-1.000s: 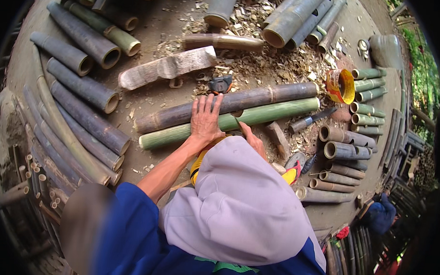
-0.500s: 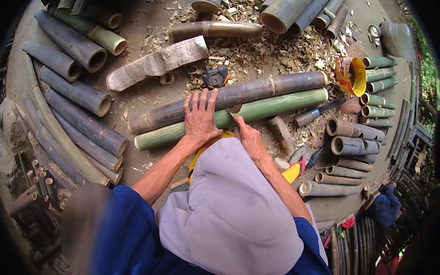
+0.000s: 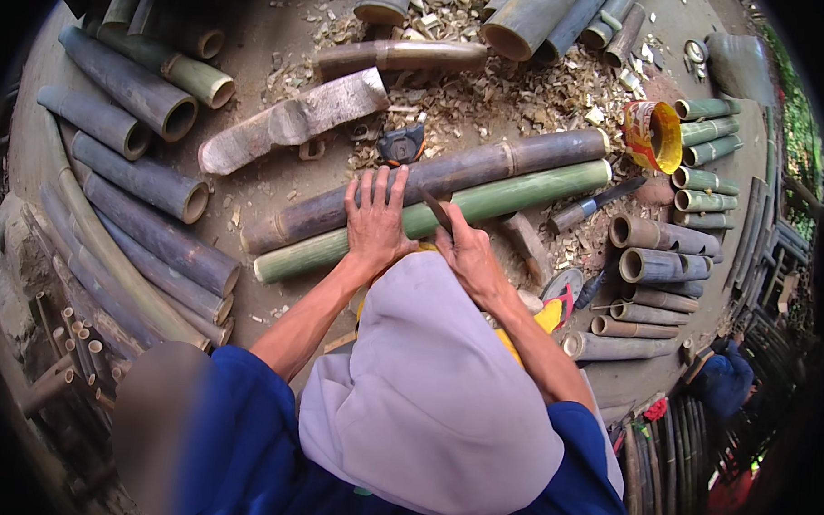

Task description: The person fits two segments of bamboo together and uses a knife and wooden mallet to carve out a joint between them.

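Blade shifted forward, smooth green bamboo tube

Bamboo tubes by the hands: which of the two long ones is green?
The near tube, lower in the picture; the far tube alongside it is dark brownish-purple instead.

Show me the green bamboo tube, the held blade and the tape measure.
Green bamboo tube (image 3: 491,201): head view, side wall near its middle.
Held blade (image 3: 435,207): head view, middle of its flat.
Tape measure (image 3: 400,145): head view, middle of casing.

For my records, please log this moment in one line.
left hand: across dark bamboo pole, green bamboo pole; right hand: holding knife; tape measure: beyond poles
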The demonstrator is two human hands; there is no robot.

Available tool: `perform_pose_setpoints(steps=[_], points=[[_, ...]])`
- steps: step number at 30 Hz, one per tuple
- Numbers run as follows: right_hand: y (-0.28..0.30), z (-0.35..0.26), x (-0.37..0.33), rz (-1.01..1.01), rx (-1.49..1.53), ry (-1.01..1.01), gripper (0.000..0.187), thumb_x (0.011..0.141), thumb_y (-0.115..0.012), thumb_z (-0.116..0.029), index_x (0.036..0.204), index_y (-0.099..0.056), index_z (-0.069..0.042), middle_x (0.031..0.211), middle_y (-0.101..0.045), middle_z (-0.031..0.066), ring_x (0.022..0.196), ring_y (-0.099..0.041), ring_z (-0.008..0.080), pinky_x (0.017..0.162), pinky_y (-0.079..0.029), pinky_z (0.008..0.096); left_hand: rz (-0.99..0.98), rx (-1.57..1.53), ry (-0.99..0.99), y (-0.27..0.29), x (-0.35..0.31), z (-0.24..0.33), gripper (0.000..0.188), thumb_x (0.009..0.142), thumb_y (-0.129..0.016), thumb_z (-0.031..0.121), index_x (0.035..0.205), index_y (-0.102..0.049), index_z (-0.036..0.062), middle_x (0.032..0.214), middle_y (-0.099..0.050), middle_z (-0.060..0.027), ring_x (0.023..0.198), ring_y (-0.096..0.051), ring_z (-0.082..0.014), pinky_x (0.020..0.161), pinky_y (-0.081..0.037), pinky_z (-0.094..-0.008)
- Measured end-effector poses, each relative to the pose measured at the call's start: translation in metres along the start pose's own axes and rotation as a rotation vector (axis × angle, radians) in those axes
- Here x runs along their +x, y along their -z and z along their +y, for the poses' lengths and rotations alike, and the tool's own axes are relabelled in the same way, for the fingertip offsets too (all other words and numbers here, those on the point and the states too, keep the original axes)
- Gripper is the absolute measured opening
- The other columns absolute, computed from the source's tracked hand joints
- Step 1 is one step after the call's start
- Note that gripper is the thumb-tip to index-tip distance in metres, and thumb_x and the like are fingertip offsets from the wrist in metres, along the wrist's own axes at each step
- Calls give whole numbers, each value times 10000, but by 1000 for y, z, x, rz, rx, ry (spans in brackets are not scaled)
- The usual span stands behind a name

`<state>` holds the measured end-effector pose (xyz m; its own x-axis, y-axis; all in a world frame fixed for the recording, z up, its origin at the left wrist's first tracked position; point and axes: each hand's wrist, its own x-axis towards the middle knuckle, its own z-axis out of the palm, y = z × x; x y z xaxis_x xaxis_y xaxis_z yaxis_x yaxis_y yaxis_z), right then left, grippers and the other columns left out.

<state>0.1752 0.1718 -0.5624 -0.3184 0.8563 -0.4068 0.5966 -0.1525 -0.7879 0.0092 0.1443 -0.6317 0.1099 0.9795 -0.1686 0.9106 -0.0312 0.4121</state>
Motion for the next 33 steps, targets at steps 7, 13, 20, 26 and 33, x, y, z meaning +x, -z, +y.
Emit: perform_pose_setpoints(steps=[7,13,20,26,33], points=[[5,29,-16,212,-34,26,381,901,-502,-31,1274,-438,-74,696,-572,234,642,-614,394,549,-456,420,-2,11,26,-2,2,3,1303,345,-905,389,1449,-252,159,1351,-368,-110,1298,-314,-310,1087,-203,-505],[8,59,-22,98,-235,-35,462,852,-520,-19,1295,-415,-94,754,-579,291,767,-584,474,621,-429,525,-21,17,35,-3,4,4,1318,328,-911,380,1446,-246,169,1353,-357,-92,1306,-298,-299,1097,-191,-488],[15,59,-15,22,-278,-43,435,846,-523,-49,1265,-414,-98,746,-593,288,730,-590,474,622,-447,548,-31,24,40,-2,3,4,1304,327,-905,363,1439,-250,174,1349,-354,-86,1306,-299,-294,1100,-189,-487],[19,54,-12,-14,-260,-35,421,838,-528,-59,1240,-409,-96,730,-601,265,726,-590,481,624,-454,557,-50,44,61,0,4,6,1293,333,-897,358,1433,-244,173,1356,-343,-82,1307,-297,-291,1099,-189,-489],[29,48,-10,-65,-301,-32,389,853,-521,-55,1227,-420,-86,714,-592,257,722,-601,463,604,-452,537,-49,59,57,0,3,10,1287,333,-897,367,1431,-251,176,1359,-344,-84,1306,-298,-290,1095,-190,-491]])
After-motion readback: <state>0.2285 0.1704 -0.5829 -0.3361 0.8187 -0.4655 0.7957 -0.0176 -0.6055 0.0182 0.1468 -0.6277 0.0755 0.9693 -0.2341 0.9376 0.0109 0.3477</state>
